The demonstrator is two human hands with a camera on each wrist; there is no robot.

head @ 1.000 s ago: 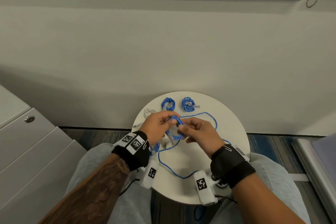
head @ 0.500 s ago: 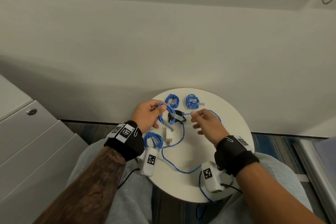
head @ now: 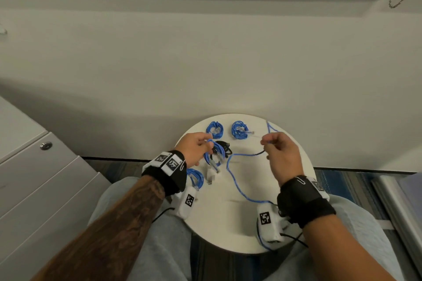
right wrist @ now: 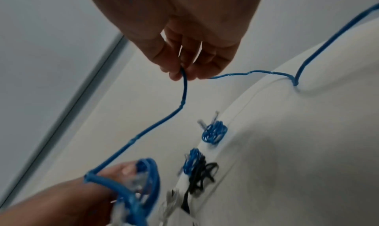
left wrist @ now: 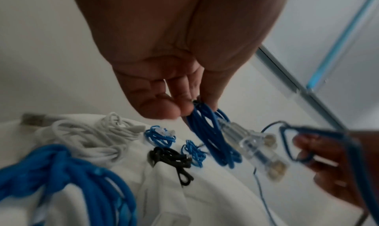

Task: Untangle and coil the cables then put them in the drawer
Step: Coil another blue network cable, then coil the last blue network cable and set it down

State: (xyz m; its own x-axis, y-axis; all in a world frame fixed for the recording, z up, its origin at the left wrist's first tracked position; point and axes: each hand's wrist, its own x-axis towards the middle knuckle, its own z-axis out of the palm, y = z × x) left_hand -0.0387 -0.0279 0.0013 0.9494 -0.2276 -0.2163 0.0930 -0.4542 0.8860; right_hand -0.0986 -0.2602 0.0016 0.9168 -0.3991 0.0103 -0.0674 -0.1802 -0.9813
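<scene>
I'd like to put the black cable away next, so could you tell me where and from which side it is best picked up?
Grip the black cable across its bunched middle, coming from above. It lies flat on the round table as a loose bundle, so pinching the strands together should lift it whole. The left hand, holding a blue coil, is right beside it.

Black wristbands (head: 304,201) with white marker-tagged camera units (head: 269,221), tattooed left forearm (head: 118,223), grey trousers (head: 164,246).
</scene>
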